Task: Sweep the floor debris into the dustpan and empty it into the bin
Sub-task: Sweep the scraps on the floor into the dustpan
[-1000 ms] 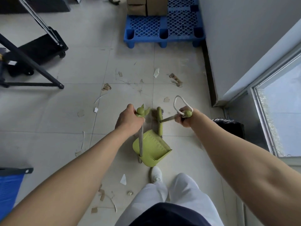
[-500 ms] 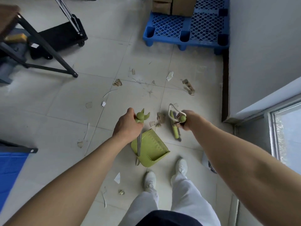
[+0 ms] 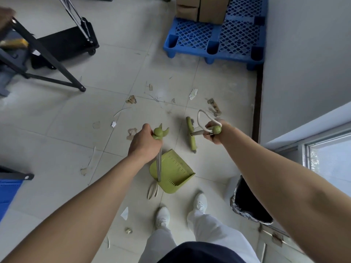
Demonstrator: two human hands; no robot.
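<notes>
My left hand [image 3: 144, 144] grips the top of a metal handle whose green dustpan [image 3: 173, 172] rests on the tiled floor just ahead of my feet. My right hand [image 3: 213, 132] holds the green-tipped end of the broom handle, which carries a white cord loop. The green broom head [image 3: 190, 134] lies on the floor to the right of the dustpan's far end. Paper and cardboard scraps [image 3: 131, 99] are scattered over the tiles beyond and to the left. A bin with a black liner [image 3: 247, 203] stands at my right, partly behind my right forearm.
A blue plastic pallet [image 3: 214, 37] with cardboard boxes [image 3: 201, 8] sits far ahead by the grey wall [image 3: 303, 54]. A black folding trolley [image 3: 64, 42] and black table legs [image 3: 47, 56] stand at the left. Something blue [image 3: 8, 190] lies at the left edge. A window is at the right.
The view has shifted back and left, bringing the bin into sight at my right. The broom head has swung to the right, away from the dustpan. Both hands keep their grips.
</notes>
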